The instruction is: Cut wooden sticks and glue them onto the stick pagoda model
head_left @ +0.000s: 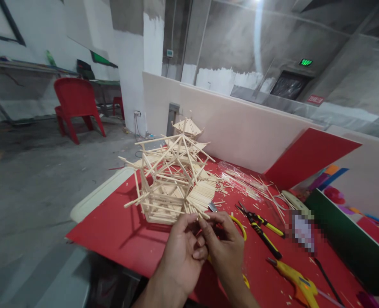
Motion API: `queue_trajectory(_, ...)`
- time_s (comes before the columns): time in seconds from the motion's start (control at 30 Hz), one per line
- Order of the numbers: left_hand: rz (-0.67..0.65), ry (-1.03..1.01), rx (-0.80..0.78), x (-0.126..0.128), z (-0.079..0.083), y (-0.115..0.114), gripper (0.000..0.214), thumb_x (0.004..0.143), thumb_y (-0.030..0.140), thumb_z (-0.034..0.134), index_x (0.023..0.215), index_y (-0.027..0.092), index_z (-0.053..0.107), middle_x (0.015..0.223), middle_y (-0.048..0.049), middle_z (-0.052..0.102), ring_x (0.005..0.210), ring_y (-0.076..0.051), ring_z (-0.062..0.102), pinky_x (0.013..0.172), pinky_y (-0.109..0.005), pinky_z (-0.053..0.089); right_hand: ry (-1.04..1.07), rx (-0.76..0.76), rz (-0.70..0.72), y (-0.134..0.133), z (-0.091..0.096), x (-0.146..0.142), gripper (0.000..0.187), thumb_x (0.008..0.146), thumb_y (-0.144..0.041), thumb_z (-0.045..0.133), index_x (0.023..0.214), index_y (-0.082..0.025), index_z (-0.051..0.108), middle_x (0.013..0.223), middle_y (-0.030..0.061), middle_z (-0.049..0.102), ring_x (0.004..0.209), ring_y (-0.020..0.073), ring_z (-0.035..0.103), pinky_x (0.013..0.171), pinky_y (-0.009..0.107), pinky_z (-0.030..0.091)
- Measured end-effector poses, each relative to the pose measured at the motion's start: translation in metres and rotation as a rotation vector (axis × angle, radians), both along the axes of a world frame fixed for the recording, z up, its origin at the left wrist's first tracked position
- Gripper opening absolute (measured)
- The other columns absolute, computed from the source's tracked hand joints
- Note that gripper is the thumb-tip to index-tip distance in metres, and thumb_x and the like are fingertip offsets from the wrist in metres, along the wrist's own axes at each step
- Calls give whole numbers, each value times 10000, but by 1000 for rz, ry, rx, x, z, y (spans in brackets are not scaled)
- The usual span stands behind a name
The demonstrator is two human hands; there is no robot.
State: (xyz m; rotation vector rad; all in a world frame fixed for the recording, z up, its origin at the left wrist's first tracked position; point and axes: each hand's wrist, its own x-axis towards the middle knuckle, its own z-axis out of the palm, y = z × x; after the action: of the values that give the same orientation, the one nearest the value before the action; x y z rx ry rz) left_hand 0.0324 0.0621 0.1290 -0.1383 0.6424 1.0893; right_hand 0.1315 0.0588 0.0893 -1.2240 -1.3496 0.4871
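A pavilion-like model of thin wooden sticks [167, 201] stands at the near left of the red table, with an open frame of slanting sticks on top. At its near right corner, my left hand [185, 250] and my right hand [224, 241] meet with fingertips closed in a pinch around the end of a wooden stick [204, 214]. A fan of sticks laid side by side [204, 193] slopes just beyond my fingers. Yellow-handled scissors [240, 224] lie partly hidden beneath and behind my right hand.
On the red tabletop [138, 248] to the right lie black-and-yellow pliers [262, 231] and a yellow glue gun [297, 278]. Loose sticks and plastic wrap [241, 177] are scattered behind. A finished-looking stick roof [188, 127] rises at the back. A green box [346, 239] borders the right.
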Motion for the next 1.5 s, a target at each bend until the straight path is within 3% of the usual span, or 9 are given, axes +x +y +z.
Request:
queue_trajectory(0.4, 32, 28, 11, 1, -7, -3, 108, 858, 134, 557, 750, 136, 564, 585, 35, 560, 335, -23, 413, 284, -116, 227, -54, 55, -1, -2, -1, 1, 82, 851, -300, 687, 860, -225, 717, 746, -10, 638, 663, 125, 610, 575, 227, 484)
queue_trajectory(0.67, 38, 97, 38, 0, -8, -4, 125, 780, 85, 666, 738, 145, 565, 590, 40, 596, 354, -27, 458, 271, -111, 258, -98, 133, -15, -3, -5, -1, 73, 889, -260, 641, 916, -230, 701, 742, -13, 607, 647, 117, 569, 539, 228, 444)
queue_trajectory(0.9, 21, 164, 23, 2, -8, -6, 132, 732, 62, 705, 719, 139, 600, 576, 45, 597, 364, -25, 452, 279, -115, 287, -164, 240, -66, -1, -5, -2, 59, 873, -186, 643, 880, -226, 685, 739, -4, 609, 690, 133, 573, 610, 262, 459)
queue_trajectory(1.13, -42, 160, -9, 5, -28, -16, 182, 720, 103, 778, 765, 142, 606, 608, 51, 596, 386, -20, 464, 303, -113, 310, -309, 358, -94, -17, -10, 8, 153, 823, -92, 648, 916, -210, 682, 734, 14, 619, 676, 150, 565, 612, 291, 441)
queue_trajectory(1.33, -128, 283, 104, 10, -53, -27, 314, 619, 195, 882, 792, 139, 626, 633, 47, 624, 398, -9, 445, 307, -100, 283, -453, 185, 64, -44, -19, 55, 277, 826, -108, 643, 1074, -228, 673, 827, 41, 667, 725, 166, 615, 632, 292, 483)
queue_trajectory(1.5, -70, 496, 137, 14, -56, -28, 422, 475, 212, 940, 790, 140, 669, 719, -18, 721, 510, -76, 603, 370, -124, 410, -497, -111, -78, -40, -20, 109, 166, 923, -248, 559, 1016, -222, 693, 893, 53, 693, 787, 173, 653, 688, 278, 507)
